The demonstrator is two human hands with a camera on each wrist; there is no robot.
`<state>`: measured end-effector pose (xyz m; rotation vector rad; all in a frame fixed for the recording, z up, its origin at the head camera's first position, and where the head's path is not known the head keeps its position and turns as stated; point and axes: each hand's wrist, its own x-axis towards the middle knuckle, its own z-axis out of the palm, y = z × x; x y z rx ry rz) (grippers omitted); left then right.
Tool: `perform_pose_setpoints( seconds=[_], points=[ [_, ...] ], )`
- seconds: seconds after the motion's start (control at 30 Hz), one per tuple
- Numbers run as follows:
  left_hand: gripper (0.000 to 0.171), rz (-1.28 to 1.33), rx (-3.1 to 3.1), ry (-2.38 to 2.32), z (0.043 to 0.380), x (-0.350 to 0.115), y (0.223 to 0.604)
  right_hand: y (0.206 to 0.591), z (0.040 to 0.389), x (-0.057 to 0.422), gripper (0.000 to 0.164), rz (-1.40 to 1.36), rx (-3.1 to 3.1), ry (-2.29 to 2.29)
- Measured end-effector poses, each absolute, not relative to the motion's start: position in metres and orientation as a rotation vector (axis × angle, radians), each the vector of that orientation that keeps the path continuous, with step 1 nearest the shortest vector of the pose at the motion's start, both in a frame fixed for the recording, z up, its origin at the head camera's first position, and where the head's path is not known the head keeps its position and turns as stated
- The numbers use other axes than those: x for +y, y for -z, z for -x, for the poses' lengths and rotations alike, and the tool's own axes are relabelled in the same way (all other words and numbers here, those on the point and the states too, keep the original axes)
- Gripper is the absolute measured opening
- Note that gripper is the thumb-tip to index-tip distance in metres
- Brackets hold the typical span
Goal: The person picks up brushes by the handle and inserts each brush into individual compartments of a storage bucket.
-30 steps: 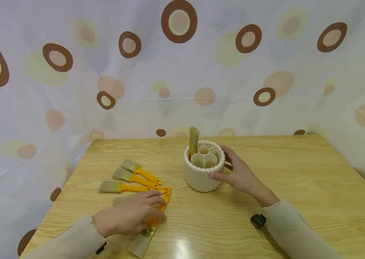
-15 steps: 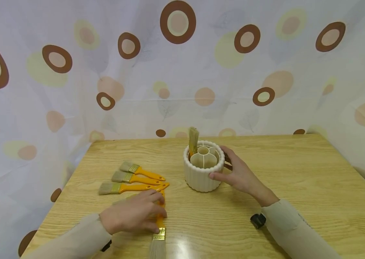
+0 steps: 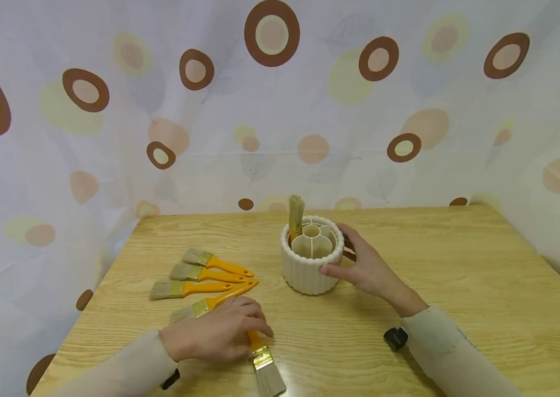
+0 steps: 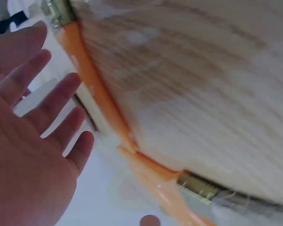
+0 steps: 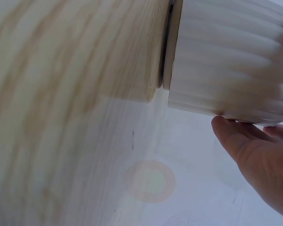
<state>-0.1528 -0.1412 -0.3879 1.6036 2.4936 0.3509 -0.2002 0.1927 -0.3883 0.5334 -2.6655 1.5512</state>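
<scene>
And the left hand (image 3: 220,330) covers part of the nearest brush (image 3: 263,361); the holder (image 3: 311,274) hides the lower end of the standing brush (image 3: 296,215)!

Sleeves (image 3: 451,358): beige | cuffs (image 3: 426,325): loose | black wrist pieces (image 3: 396,338): possibly cameras

Soft, even light bathes the table (image 3: 458,264) in the head view, with white glare beside a brush (image 3: 262,358). Spots on the cloth (image 3: 309,94) stretch toward the edges. The left-wrist view is hazy, its wood grain blurred; right-wrist, shadow darkens the pot (image 5: 231,61).
</scene>
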Motion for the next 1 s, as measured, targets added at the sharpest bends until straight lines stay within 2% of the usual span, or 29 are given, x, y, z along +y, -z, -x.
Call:
perform_pose_setpoints(
  seconds=[0.2, 0.5, 1.0],
  points=[
    [0.048, -1.619, 2.462, -0.252, 0.148, -0.141, 0.382, 0.387, 0.201, 0.193, 0.097, -0.529, -2.666, -1.556],
    [0.037, -1.72, 2.463, -0.241, 0.148, -0.134, 0.389, 0.387, 0.2, 0.192, 0.097, -0.532, -2.669, -1.553],
    [0.034, -1.81, 2.442, -0.245, 0.148, -0.125, 0.391, 0.387, 0.199, 0.192, 0.096, -0.545, -2.654, -1.573]
  ],
)
